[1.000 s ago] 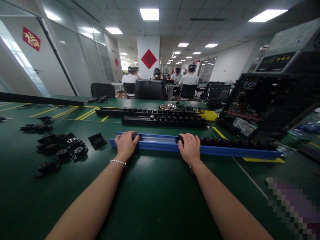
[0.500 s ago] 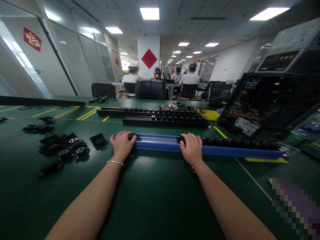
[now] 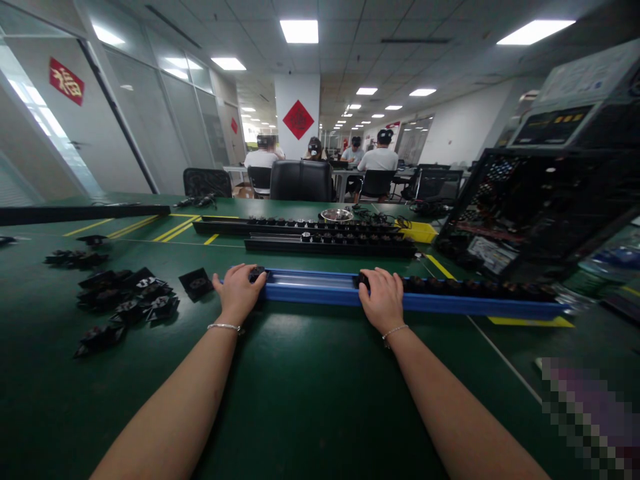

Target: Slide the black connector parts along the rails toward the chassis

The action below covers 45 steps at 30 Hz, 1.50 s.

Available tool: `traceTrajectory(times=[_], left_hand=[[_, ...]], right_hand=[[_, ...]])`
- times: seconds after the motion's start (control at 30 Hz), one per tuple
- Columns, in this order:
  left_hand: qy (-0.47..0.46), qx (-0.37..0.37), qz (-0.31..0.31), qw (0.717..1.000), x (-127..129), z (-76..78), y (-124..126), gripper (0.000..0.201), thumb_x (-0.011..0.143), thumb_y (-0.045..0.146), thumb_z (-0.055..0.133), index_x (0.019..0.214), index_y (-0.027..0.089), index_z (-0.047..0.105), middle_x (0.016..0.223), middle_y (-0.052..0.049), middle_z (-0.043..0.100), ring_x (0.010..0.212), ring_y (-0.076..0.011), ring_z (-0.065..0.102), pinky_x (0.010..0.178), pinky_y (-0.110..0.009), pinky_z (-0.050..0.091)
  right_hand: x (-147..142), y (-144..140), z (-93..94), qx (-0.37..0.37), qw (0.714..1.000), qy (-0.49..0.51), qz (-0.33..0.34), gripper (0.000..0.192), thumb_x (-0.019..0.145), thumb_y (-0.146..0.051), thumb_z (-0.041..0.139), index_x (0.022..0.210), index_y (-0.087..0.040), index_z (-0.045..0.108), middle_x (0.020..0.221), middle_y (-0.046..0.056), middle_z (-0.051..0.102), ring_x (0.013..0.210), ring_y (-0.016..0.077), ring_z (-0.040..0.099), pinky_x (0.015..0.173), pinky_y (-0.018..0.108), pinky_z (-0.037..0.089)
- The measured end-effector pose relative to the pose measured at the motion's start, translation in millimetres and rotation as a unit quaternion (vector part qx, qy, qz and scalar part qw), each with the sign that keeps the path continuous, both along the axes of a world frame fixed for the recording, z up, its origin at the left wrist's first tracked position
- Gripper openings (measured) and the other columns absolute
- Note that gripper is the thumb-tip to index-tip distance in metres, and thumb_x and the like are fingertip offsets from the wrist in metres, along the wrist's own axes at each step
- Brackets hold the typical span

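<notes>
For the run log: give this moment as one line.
left hand: on black part at blue rail end | right hand: on rail's black parts row

L hand (image 3: 237, 290), R hand (image 3: 383, 300): fingers curled, palms down.

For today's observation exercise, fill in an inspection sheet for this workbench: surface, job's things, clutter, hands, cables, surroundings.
Surface: green bench mat with yellow tape lines.
Job's things: blue rail, black parts seated along its right stretch.
Clutter: loose black parts at left; two black rails behind; metal bowl.
Hands: left hand at rail's left end, fingers on a small black part; right hand resting mid-rail.
Cables: tangle near bowl.
Surroundings: open computer case at right; seated people beyond.
</notes>
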State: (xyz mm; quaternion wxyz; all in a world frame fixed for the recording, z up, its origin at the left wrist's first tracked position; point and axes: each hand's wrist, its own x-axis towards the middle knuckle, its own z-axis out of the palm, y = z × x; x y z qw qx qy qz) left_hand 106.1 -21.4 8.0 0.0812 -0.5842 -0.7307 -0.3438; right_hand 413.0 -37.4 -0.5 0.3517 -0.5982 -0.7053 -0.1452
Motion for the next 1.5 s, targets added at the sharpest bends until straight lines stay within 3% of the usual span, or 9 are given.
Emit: traceTrajectory(times=[0.1, 0.2, 0.3, 1.5], left_hand=[[-0.01, -0.001, 0.008, 1.0, -6.0, -0.2, 1.0, 0.032, 0.079, 0.045, 0.048, 0.098, 0.026, 0.065, 0.11, -0.007, 0.065, 0.111, -0.0261, 0.051, 0.103, -0.055, 0.02], [-0.006, -0.001, -0.008, 1.0, -13.4, -1.5, 3.5, 0.035, 0.079, 0.043, 0.047, 0.102, 0.022, 0.065, 0.109, -0.008, 0.066, 0.108, -0.0243, 0.054, 0.097, -0.041, 0.035], [0.003, 0.007, -0.013, 1.0, -18.5, -3.6, 5.9, 0.039, 0.078, 0.043, 0.047, 0.103, 0.019, 0.065, 0.106, -0.008, 0.067, 0.104, -0.024, 0.056, 0.091, -0.035, 0.041], [-0.044, 0.004, 0.042, 0.998, -15.9, -2.9, 5.2, 0.041, 0.075, 0.043, 0.05, 0.104, 0.018, 0.066, 0.103, -0.009, 0.068, 0.096, -0.0252, 0.061, 0.084, -0.034, 0.045]], right_hand=[[0.0, 0.2, -0.3, -0.003, 1.0, -0.003, -0.003, 0.033, 0.085, -0.03, 0.04, 0.112, -0.02, 0.057, 0.112, 0.007, 0.062, 0.115, 0.0227, 0.044, 0.105, 0.045, 0.018], [0.0, 0.5, -0.9, 0.0, 1.0, -0.007, -0.004, 0.033, 0.085, -0.03, 0.039, 0.111, -0.02, 0.057, 0.113, 0.007, 0.061, 0.116, 0.0228, 0.044, 0.105, 0.045, 0.018], [0.2, 0.6, -1.3, 0.001, 1.0, -0.008, -0.005, 0.034, 0.085, -0.031, 0.039, 0.111, -0.02, 0.057, 0.112, 0.007, 0.061, 0.116, 0.0227, 0.044, 0.105, 0.045, 0.019], [-1.0, -0.8, -0.5, -0.002, 1.0, -0.001, 0.002, 0.034, 0.086, -0.032, 0.037, 0.111, -0.02, 0.056, 0.112, 0.008, 0.062, 0.116, 0.0231, 0.044, 0.105, 0.044, 0.017]])
